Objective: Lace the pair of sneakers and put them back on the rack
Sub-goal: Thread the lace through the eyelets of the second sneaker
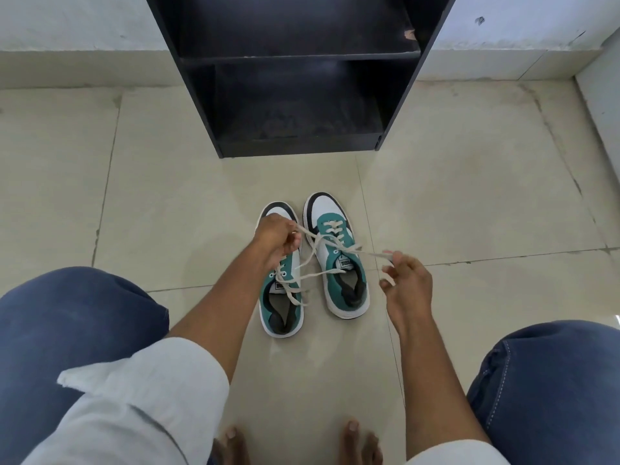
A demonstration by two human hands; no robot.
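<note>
Tiled floor (469, 196), dark rack (295, 72) against the wall; two sneakers (335, 260) before it — left hand (273, 241) and right hand (404, 280) each pinch a lace (339, 251) end, drawn apart.

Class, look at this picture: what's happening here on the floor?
A seated person is lacing the right-hand teal-and-white sneaker. The left hand grips one end of its cream lace; the right hand pinches the other. The left-hand teal-and-white sneaker lies beside it, laces loose. Both sit before the black shoe rack.
</note>
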